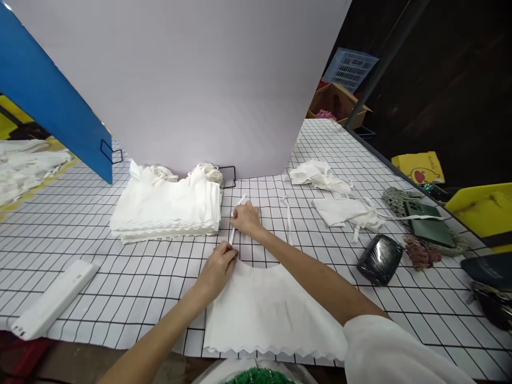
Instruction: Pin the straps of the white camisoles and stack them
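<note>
Left to right. White plastic bar (52,298) lay at bench (120,277) edge. Stack of folded white pieces (168,210) sat behind, finished by the look of it. Your left hand (218,269) pinched strap (236,224) at its lower end, grip closed on it; your right hand (246,217) pressed strap's upper part, fingers curled, hold unclear. White cloth piece (268,309) lay flat before you, unfolded. Loose pieces (340,210) waited at right; black pouch (379,258) beside them.
</note>
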Tool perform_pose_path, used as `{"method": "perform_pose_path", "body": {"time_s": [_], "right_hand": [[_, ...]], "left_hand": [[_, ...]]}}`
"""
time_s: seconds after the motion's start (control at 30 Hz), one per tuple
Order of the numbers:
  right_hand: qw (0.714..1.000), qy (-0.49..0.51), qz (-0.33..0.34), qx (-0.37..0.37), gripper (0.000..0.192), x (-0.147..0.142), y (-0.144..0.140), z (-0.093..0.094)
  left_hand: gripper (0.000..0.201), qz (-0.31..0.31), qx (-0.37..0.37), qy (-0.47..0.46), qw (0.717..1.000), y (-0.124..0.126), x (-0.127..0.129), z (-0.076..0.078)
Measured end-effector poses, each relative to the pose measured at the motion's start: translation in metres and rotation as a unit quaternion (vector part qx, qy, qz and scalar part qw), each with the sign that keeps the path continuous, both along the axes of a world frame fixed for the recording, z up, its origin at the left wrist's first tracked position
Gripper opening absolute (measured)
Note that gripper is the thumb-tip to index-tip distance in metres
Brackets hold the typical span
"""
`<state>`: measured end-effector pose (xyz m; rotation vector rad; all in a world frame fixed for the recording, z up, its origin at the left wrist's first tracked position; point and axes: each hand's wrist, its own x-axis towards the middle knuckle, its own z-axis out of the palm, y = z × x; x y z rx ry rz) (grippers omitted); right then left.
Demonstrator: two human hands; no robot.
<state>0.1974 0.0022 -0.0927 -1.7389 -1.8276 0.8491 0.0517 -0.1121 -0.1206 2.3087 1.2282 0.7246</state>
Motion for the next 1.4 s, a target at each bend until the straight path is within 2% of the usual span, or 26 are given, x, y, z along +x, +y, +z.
{"method": "perform_pose_path", "body": {"time_s": [0.1, 0.27, 0.4, 0.5, 0.57, 0.6, 0.63, 0.7, 0.77, 0.8, 0.83, 0.87, 0.9, 1.0, 1.1, 1.2, 1.3, 1.33, 1.4], "right_hand": [[0.991, 0.126, -0.032, -0.032, 0.003, 0.009, 0.001, 0.002], [0.94, 0.332, -0.036, -0.067, 0.016, 0.028, 0.015, 0.022], [0.909, 0.413, -0.034, -0.046, 0.023, 0.038, 0.027, 0.042], [0.905, 0.425, -0.019, -0.004, 0.024, 0.041, 0.02, 0.051], [0.925, 0.37, 0.047, 0.072, 0.017, 0.042, 0.005, 0.051], [0.935, 0.319, 0.097, 0.123, 0.014, 0.042, -0.004, 0.05], [0.938, 0.258, 0.153, 0.174, 0.016, 0.042, -0.014, 0.047], [0.922, 0.148, 0.249, 0.257, 0.027, 0.042, -0.032, 0.039], [0.895, 0.093, 0.302, 0.313, 0.034, 0.043, -0.046, 0.03], [0.885, 0.086, 0.314, 0.333, 0.035, 0.043, -0.051, 0.025], [0.879, 0.089, 0.317, 0.345, 0.036, 0.043, -0.055, 0.02], [0.877, 0.096, 0.315, 0.35, 0.037, 0.042, -0.058, 0.016], [0.879, 0.104, 0.311, 0.347, 0.037, 0.042, -0.06, 0.012], [0.888, 0.137, 0.3, 0.321, 0.042, 0.04, -0.067, 0.005], [0.901, 0.174, 0.282, 0.281, 0.041, 0.041, -0.074, 0.007], [0.921, 0.205, 0.289, 0.162, 0.038, 0.046, -0.082, 0.017], [0.923, 0.217, 0.318, 0.007, 0.032, 0.05, -0.089, 0.029], [0.924, 0.215, 0.315, -0.018, 0.029, 0.05, -0.091, 0.032], [0.935, 0.198, 0.294, -0.015, 0.018, 0.049, -0.093, 0.036]], "left_hand": [[0.027, -0.005, 0.015, -0.001, 1.0, 0.0, -0.001, -0.003], [0.029, -0.005, 0.022, -0.009, 1.0, -0.002, 0.0, -0.005], [0.029, 0.005, 0.018, -0.031, 0.999, -0.003, 0.0, -0.009], [0.025, 0.019, -0.04, -0.071, 0.997, 0.001, -0.003, -0.007], [0.019, 0.032, -0.148, -0.145, 0.978, 0.005, -0.006, 0.002], [0.02, 0.043, -0.219, -0.207, 0.952, 0.007, -0.008, 0.008], [0.026, 0.053, -0.293, -0.281, 0.912, 0.008, -0.009, 0.015], [0.038, 0.062, -0.418, -0.43, 0.797, 0.007, -0.011, 0.029], [0.042, 0.05, -0.501, -0.519, 0.691, 0.004, -0.012, 0.04], [0.041, 0.041, -0.529, -0.539, 0.654, 0.002, -0.011, 0.044], [0.039, 0.036, -0.548, -0.547, 0.632, -0.001, -0.01, 0.045], [0.035, 0.037, -0.554, -0.55, 0.624, -0.005, -0.009, 0.046], [0.031, 0.047, -0.545, -0.552, 0.629, -0.008, -0.007, 0.045], [0.032, 0.086, -0.491, -0.551, 0.669, -0.018, -0.003, 0.04], [0.03, 0.096, -0.486, -0.523, 0.693, -0.025, 0.001, 0.036], [0.03, 0.117, -0.477, -0.495, 0.717, -0.028, 0.003, 0.038], [0.031, 0.13, -0.432, -0.451, 0.77, -0.028, 0.003, 0.041], [0.03, 0.129, -0.413, -0.433, 0.791, -0.028, 0.002, 0.042], [0.027, 0.121, -0.373, -0.393, 0.832, -0.028, -0.002, 0.043]]}}
